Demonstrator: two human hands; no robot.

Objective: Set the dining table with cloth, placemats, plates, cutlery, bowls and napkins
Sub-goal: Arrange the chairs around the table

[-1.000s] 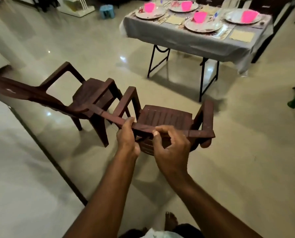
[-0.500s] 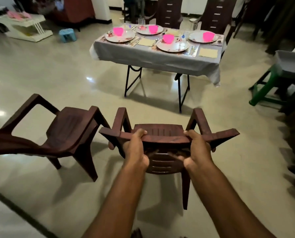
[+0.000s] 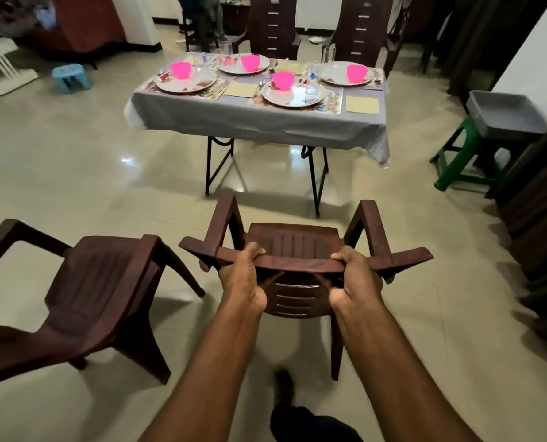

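I hold a dark brown plastic armchair (image 3: pixel 292 242) by the top of its backrest, lifted and tilted, its seat facing the table. My left hand (image 3: pixel 243 277) grips the backrest's left part and my right hand (image 3: pixel 356 277) its right part. Ahead stands the dining table under a grey cloth (image 3: pixel 256 118). On it lie placemats, several white plates (image 3: pixel 292 95) each with a pink bowl (image 3: pixel 283 80), cutlery, glasses and yellow napkins (image 3: pixel 362 104).
A second brown armchair (image 3: pixel 93 288) stands at my left. Two more chairs (image 3: pixel 273 25) stand behind the table. A green stool with a grey tub (image 3: pixel 504 114) is at the right, a blue stool (image 3: pixel 70 77) and white rack at far left. Glossy tiled floor lies between.
My view has swung from the floor toward the table. Both hands moved apart along the backrest, and the chair has turned square to the table and come nearer to it.
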